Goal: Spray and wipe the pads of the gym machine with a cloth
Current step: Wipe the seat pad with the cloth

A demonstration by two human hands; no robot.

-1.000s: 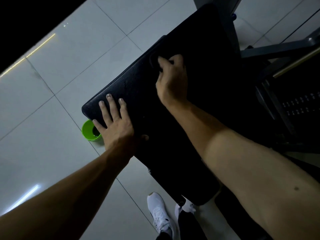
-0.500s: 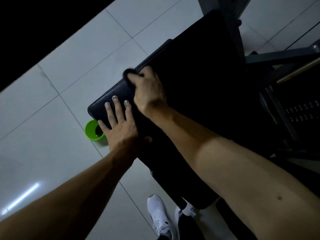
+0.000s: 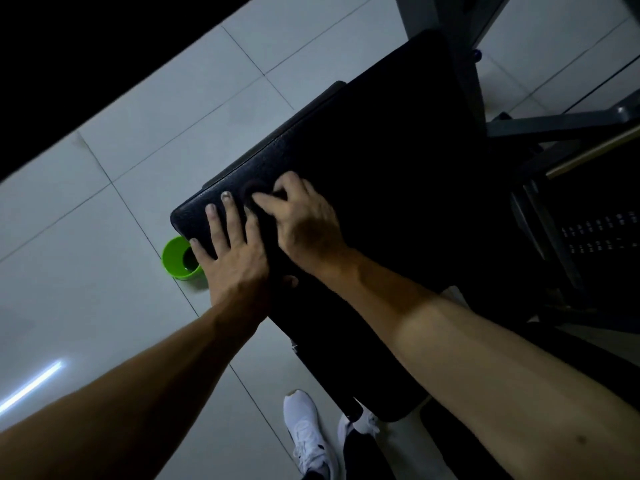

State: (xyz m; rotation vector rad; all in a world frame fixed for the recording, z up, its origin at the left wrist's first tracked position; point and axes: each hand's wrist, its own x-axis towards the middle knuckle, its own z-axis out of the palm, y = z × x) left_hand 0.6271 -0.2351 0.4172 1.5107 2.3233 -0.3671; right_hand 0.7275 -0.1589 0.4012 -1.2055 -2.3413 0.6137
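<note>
A large black padded bench pad (image 3: 381,161) of the gym machine slants across the view. My left hand (image 3: 232,251) lies flat on its near left corner with the fingers spread. Right beside it, my right hand (image 3: 304,220) grips a dark cloth (image 3: 251,192) and presses it onto the pad. Most of the cloth is hidden under my fingers and blends with the dark pad. No spray bottle shows.
A green cup-shaped container (image 3: 180,259) stands on the pale tiled floor (image 3: 104,237) just under the pad's corner. The grey machine frame (image 3: 554,126) and a weight stack (image 3: 602,233) rise at the right. My white shoes (image 3: 311,441) are below.
My right hand has dragged the cloth down the pad from its middle toward the near left corner, ending next to my left hand. The left hand stays planted on the pad.
</note>
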